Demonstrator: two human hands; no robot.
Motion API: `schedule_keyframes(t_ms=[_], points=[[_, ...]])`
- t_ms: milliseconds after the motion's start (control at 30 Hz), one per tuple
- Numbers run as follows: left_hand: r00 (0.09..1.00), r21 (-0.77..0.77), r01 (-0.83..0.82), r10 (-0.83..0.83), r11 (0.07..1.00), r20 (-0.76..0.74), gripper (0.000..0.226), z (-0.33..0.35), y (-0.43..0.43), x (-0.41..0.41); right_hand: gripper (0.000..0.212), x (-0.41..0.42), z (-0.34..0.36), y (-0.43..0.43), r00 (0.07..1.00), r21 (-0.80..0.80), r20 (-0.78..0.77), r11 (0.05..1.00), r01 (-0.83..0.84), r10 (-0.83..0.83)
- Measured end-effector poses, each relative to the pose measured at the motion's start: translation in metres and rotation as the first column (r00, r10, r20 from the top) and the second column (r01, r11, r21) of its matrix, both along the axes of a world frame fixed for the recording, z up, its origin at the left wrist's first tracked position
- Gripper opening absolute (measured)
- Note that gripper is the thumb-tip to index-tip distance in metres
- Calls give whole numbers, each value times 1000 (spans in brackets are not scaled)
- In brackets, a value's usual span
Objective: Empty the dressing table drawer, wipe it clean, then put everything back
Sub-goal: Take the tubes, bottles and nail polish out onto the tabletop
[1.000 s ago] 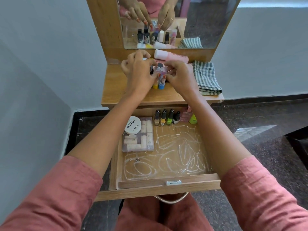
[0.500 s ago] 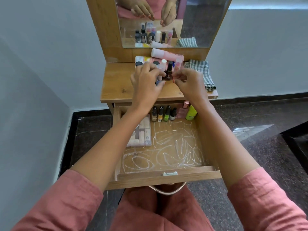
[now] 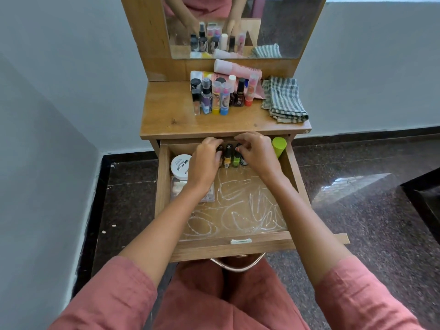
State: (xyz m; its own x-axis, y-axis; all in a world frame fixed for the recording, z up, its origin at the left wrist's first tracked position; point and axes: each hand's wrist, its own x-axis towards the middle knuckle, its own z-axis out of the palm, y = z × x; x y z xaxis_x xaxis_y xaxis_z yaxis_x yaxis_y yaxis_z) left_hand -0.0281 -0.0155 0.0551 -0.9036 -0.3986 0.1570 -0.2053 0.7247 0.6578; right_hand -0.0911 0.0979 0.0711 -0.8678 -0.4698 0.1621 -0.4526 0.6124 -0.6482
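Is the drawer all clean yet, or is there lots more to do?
Not yet. Done: a bunch of bottles and tubes stands on the table top. In hand: the left hand and right hand are at the nail polish bottles at the back of the drawer. Left: the white tub, clear box and green bottle need lifting out, the white smears need wiping with the striped cloth, then everything goes back.

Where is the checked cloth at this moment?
In the head view, the checked cloth lies on the right end of the dressing table top, just right of the standing cosmetic bottles.
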Motion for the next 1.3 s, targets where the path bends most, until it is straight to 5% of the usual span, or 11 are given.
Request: schedule_keyframes(t_ms=[433,733,967,1300], points=[[999,5,-4,4,1000,39,17,-9,-5,-9,16,9,-23,-19,949,232,-308,973,10,64],[997,81,50,-55,995,62,20,3,-5,2,27,13,-13,-16,981,260,-171,964,-48,95],[991,105,122,-127,987,43,24,38,-4,6,27,17,26,2,993,70,-14,991,-117,118],[975,-6,203,-203,979,-91,22,114,-7,-19,25,-7,95,17,986,-54,-159,997,-50,41]])
